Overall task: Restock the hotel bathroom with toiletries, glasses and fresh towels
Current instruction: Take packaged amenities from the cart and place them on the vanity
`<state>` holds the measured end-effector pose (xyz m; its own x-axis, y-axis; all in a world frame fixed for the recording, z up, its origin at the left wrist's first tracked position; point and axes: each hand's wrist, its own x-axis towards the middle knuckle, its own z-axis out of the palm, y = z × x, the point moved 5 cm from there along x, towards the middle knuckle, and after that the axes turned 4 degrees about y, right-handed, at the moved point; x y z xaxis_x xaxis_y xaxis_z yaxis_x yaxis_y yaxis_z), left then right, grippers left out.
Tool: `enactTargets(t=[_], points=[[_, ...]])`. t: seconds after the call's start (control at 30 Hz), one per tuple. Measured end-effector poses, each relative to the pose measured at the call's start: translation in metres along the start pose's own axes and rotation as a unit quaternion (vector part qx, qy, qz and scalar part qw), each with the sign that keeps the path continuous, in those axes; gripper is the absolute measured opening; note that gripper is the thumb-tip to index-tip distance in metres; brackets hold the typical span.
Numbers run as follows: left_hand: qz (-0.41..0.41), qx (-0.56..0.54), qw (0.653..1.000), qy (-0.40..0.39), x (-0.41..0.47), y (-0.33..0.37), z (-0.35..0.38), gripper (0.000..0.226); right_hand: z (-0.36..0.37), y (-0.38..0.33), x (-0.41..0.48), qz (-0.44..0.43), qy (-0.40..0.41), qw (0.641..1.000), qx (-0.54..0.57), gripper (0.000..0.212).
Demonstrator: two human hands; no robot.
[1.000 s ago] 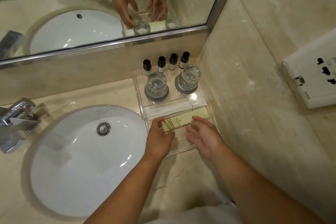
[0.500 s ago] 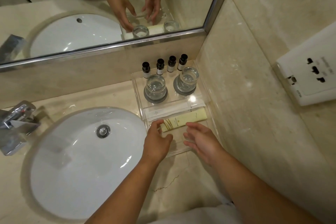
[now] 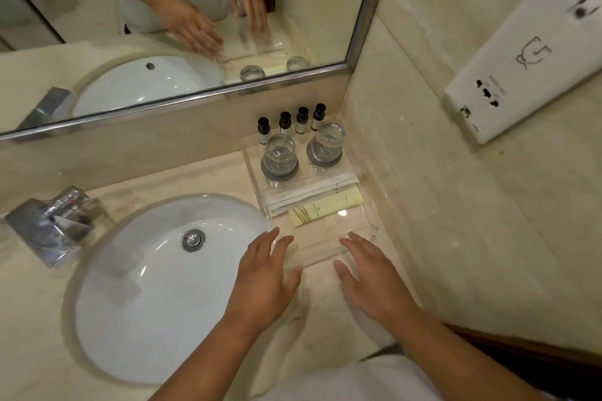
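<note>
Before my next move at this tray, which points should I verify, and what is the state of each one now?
1. Hands free: left hand and right hand are open and hold nothing: ok.
2. Four small bottles upright in a row behind the glasses: ok.
3. Each glass on a coaster: ok.
4. Yellow packet and white sachets flat inside the clear tray: ok.
5. Fresh towels in place: cannot tell, none in view.

left grip (image 3: 264,283) spread flat, right grip (image 3: 371,283) spread flat
</note>
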<state>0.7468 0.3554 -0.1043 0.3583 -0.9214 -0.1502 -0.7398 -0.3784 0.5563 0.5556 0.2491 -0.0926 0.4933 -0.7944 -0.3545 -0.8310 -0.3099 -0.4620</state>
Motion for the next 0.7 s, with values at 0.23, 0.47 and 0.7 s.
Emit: enactTargets(t=[0.23,0.47,0.7], points=[[0.037,0.078,0.995,-0.042,-0.040,0.010,-0.001,0.073,0.007,-0.012,-0.056,0.035,0.004,0.995,-0.091,0.081],[0.098,0.082,0.988,-0.089,-0.077,0.030,0.004,0.068,0.021,-0.006,-0.123,0.093,0.050,0.993,-0.043,0.081],[0.152,0.089,0.976,-0.128,-0.102,0.056,0.015,0.068,0.029,0.013,-0.177,0.151,0.084,0.985,-0.015,0.073]])
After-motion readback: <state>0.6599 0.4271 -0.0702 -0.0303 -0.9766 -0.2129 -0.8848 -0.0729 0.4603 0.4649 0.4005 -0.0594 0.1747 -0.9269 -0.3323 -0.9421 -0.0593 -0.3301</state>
